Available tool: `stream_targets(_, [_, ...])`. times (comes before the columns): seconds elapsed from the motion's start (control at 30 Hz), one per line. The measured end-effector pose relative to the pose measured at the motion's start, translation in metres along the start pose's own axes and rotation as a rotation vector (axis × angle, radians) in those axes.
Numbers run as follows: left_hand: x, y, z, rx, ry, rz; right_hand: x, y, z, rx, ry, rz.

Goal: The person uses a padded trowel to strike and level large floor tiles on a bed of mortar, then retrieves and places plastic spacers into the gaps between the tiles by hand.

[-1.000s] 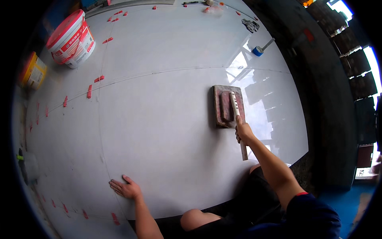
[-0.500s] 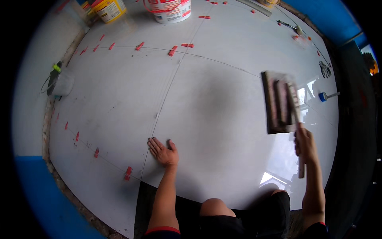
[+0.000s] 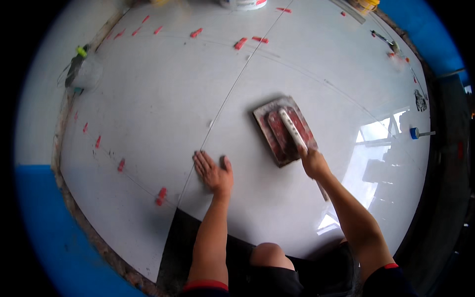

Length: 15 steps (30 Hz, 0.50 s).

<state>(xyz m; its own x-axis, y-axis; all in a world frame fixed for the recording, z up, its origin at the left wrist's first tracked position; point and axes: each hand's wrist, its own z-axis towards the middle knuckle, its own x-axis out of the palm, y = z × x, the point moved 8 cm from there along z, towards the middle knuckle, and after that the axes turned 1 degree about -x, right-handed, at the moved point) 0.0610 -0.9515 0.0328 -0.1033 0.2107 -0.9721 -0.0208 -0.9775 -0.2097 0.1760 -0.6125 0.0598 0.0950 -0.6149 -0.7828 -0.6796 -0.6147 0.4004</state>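
Observation:
Spread out on a large pale floor tile (image 3: 257,198), my left hand (image 3: 215,173) lies palm down beside the joint with the tile to its left. My right hand (image 3: 313,163) is wrapped round the long pale handle of a flat tile beater (image 3: 277,131), a rectangular block with a worn red centre and grey, mortar-stained edges. The beater sits over the middle of the same tile, turned slantwise. Whether its underside touches the tile I cannot tell.
Red levelling wedges (image 3: 196,32) line the joints at the back and left. A white bucket (image 3: 242,4) stands at the far edge, and a cloudy container (image 3: 90,73) by the left wall. A blue-headed tool (image 3: 414,133) lies at right. Dark bare floor (image 3: 178,242) borders the near tile edge.
The tile beater in my right hand has swung left from the tile's right side to its middle. My left hand stays flat near the joint, while the whole view has shifted.

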Motion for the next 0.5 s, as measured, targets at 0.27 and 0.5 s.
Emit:
stream_targets(0.27, [0.007,0.005,-0.002,0.009,-0.053,-0.055,0.022,0.011,-0.046,0.060,0.126,0.253])
stream_targets(0.5, [0.004,0.007,-0.011,0.140,-0.067,-0.167,0.100,-0.105,-0.249,0.233,0.254,0.805])
